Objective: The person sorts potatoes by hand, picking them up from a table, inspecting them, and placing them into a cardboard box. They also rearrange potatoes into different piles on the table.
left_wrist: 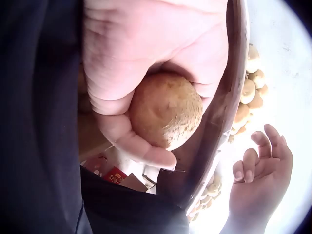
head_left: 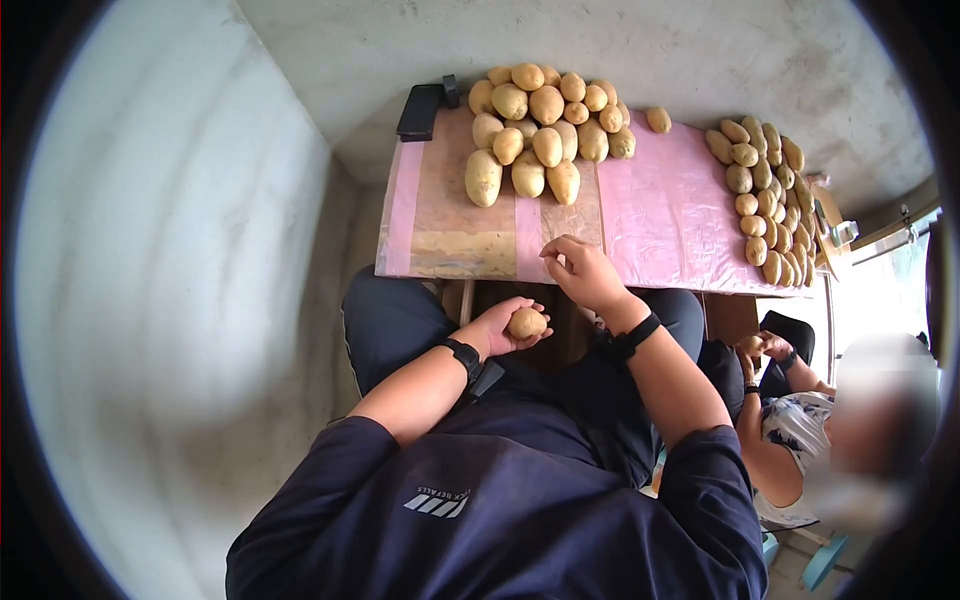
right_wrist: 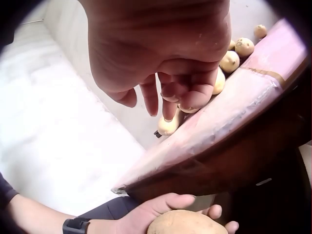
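Observation:
A potato (head_left: 527,322) lies in my left hand (head_left: 500,325), held over my lap just below the table edge. In the left wrist view, the fingers curl round this potato (left_wrist: 168,112), whose skin looks rough and flaky on one side. My right hand (head_left: 583,272) hovers by the front edge of the table, its fingers loosely bent. Nothing shows between the fingers of the right hand (right_wrist: 161,63) in the right wrist view. Beyond it, a large pile of potatoes (head_left: 547,148) stands at the back of the table.
The pink-covered table (head_left: 660,220) runs along the wall. A phone-like black object (head_left: 420,110) lies at its back left corner, and a single potato (head_left: 658,120) sits apart. More potatoes (head_left: 765,200) are heaped at the right end. Another person (head_left: 790,420) sits at right, handling a potato.

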A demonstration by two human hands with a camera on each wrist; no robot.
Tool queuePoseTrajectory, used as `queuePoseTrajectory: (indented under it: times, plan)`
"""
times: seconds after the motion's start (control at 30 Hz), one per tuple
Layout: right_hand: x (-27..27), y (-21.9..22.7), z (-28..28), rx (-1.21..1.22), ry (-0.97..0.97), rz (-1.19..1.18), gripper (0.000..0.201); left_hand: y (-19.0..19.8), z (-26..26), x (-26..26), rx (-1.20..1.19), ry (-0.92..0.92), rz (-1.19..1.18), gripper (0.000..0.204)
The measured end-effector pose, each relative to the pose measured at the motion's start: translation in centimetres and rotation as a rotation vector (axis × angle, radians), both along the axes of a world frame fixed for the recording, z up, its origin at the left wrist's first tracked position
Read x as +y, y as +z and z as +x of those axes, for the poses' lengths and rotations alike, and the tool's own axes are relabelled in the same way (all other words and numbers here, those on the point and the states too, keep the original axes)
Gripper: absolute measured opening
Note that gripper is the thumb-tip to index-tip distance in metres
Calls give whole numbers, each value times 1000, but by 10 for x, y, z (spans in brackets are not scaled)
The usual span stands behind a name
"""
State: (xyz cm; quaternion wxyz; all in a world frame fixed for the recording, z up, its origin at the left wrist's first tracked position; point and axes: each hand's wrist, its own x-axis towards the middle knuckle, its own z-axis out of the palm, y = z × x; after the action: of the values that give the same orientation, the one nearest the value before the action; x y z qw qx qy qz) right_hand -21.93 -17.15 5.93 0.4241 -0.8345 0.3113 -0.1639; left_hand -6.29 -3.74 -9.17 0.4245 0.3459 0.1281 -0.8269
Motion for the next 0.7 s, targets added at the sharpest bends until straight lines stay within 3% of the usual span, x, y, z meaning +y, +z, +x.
queuePoseTrajectory:
  times: [0.07, 0.13, 0.2, 0.23, 0.27, 0.37, 0.4, 0.47, 0.5, 0.7]
  plan:
    - [-5, -9, 2, -39, -43, -75, 20, -4, -3, 0, -15, 13, 51, 27]
    - [-12, -14, 1, -58, -108, -123, 23, -11, -7, 1, -268, 263, 299, 35]
    - [-27, -19, 4, -24, -176, -141, 42, -28, -2, 5, -331, 313, 293, 38]
    - [-35, -20, 5, -24, -175, -138, 42, -36, 2, 6, -393, 364, 282, 41]
    - [-45, -20, 8, 23, -205, -187, 47, -42, 9, 5, -297, 378, 315, 49]
    - [-72, -16, 17, 111, -228, -261, 59, 0, -4, 1, -503, 369, 325, 62]
    - [-77, -11, 24, 188, -305, -340, 61, -3, -2, 3, -562, 332, 277, 71]
    - [-83, 2, 38, 326, -379, -396, 68, -9, 0, 4, -581, 340, 321, 63]
    - [-86, 2, 45, 326, -378, -395, 68, -13, 2, 3, -603, 352, 359, 55]
    - [-113, -25, 86, 245, -383, -307, 75, -17, 6, 6, -493, 323, 283, 51]
